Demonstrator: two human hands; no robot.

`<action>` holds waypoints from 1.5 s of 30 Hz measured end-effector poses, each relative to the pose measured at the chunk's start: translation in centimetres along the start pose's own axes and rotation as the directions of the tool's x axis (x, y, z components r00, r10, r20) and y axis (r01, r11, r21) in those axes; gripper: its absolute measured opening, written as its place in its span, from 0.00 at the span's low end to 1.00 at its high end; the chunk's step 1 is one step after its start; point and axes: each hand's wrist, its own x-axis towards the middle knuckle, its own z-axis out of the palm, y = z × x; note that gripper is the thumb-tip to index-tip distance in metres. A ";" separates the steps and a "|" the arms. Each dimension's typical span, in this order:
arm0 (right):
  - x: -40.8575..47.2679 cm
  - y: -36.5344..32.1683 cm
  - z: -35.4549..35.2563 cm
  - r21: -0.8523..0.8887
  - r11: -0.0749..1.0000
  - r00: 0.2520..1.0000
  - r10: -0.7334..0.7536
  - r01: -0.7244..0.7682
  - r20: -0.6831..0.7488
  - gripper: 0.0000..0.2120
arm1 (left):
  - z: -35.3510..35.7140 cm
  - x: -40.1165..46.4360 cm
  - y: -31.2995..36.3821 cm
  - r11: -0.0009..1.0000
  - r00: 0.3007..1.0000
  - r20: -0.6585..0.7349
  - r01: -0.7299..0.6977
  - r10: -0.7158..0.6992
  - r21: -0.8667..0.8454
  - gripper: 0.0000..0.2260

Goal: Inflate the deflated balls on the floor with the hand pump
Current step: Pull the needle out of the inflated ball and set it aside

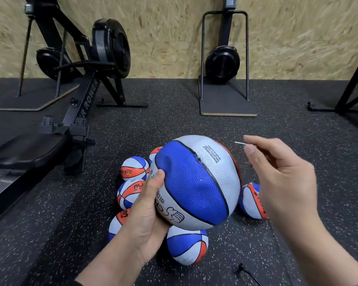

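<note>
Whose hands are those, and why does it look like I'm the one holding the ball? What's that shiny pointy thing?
The camera sits on a person's head, looking down, so you see their hands as your own. The left hand grips a soft, dented blue-and-white rubber ball with a tiny valve hole. The right hand pinches a thin silver pump needle, not yet in the hole. More small blue, white and orange balls lie on the black speckled rubber floor. Black rowing machines stand by the wooden wall.
</note>
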 end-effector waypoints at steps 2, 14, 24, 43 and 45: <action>-0.2 -0.9 0.1 -0.021 0.993 0.989 -0.110 0.112 0.103 0.10 | -0.1 0.1 -0.1 1.000 1.000 -0.023 -0.010 0.010 -0.001 0.30; -0.8 -2.0 0.9 -0.028 0.975 0.946 -0.204 0.218 0.252 0.07 | -0.2 0.6 -0.6 0.990 0.987 -0.084 -0.130 0.134 0.057 0.30; -0.7 -1.7 0.6 -0.064 0.975 0.939 -0.184 0.211 0.290 0.07 | 0.0 0.5 -0.5 0.983 0.981 -0.097 -0.161 0.170 0.090 0.29; -0.2 -2.2 -0.3 -0.287 0.889 0.886 -0.224 0.356 0.407 0.07 | -0.4 0.6 -0.4 0.935 0.951 -0.087 -0.269 0.295 0.230 0.40; -0.3 -2.3 -0.2 -0.302 0.880 0.879 -0.223 0.368 0.421 0.08 | -0.4 0.7 -0.5 0.929 0.946 -0.089 -0.281 0.310 0.242 0.42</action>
